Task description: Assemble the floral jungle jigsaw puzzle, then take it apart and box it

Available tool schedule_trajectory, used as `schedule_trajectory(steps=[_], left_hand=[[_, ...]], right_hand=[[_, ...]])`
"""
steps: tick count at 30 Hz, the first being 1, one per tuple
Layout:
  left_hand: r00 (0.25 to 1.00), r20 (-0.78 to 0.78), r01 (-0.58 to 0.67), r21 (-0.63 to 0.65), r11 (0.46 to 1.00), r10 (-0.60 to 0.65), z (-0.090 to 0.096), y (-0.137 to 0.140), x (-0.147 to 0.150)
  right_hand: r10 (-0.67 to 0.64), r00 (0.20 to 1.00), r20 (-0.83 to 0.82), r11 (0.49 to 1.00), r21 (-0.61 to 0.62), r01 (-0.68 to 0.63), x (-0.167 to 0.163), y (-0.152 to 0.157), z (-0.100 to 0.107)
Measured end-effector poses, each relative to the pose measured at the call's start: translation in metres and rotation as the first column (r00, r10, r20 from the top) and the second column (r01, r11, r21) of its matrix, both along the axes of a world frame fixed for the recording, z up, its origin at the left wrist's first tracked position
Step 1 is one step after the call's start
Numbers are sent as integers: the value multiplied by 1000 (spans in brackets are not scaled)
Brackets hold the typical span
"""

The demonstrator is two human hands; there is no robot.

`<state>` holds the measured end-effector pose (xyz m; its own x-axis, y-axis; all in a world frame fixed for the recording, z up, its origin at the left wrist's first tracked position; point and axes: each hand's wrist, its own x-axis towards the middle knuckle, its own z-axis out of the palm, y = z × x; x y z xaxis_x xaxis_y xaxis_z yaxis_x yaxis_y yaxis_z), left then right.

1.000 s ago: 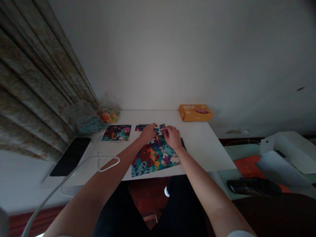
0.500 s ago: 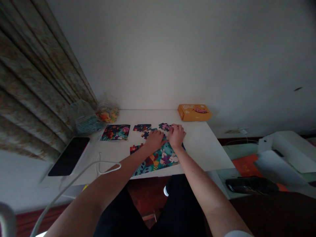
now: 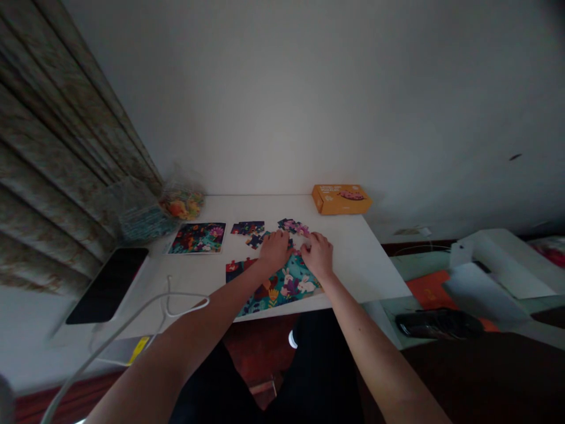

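Observation:
A partly joined jigsaw puzzle with rabbits and flowers on teal lies along the table's front edge. My left hand rests on its upper part, palm down, fingers stretched forward over the pieces. At the puzzle's upper right edge is my right hand, its thumb apart from its bent fingers and no piece visible between them. Just beyond the hands lies a joined cluster of pink flower pieces. Left of it are a dark joined section and a small dark blue cluster. My hands cover part of the puzzle's upper edge.
A picture card lies on the white table, with a phone and a white cable nearby. Plastic bags of pieces stand at the back left. An orange puzzle box sits at the back right.
My right hand has drawn back from the pink flower cluster to the puzzle's upper right edge, its thumb now apart. My left hand stays on the puzzle. The whole view has shifted slightly.

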<state>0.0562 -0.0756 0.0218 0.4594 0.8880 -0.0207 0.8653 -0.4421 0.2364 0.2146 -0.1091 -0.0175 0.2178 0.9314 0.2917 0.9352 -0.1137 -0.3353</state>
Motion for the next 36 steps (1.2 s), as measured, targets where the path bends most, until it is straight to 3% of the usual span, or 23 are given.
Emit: schedule_trajectory(steps=[4, 11, 16, 21, 25, 32, 36], left_hand=[[997, -43, 64, 116, 991, -59, -11, -8, -6], [1000, 17, -23, 88, 996, 22, -22, 5, -1], [997, 57, -49, 91, 995, 44, -21, 4, 5], [998, 4, -66, 115, 991, 66, -14, 18, -13], [999, -32, -11, 129, 992, 16, -8, 23, -24], [996, -29, -79, 106, 991, 82, -12, -2, 2], [981, 0, -191, 80, 978, 192, -14, 2, 10]], right_hand=[[36, 998, 61, 999, -26, -34, -5, -2, -2], [56, 992, 117, 997, -63, -49, -9, -1, 6], [29, 993, 118, 997, -74, -21, -9, -1, 7], [25, 996, 87, 996, -85, -17, -9, 0, 6], [24, 994, 109, 998, -65, -17, -9, 1, 4], [13, 992, 125, 998, -55, -6, -10, 1, 6], [4, 992, 128, 999, -51, 3, -10, 0, 7]])
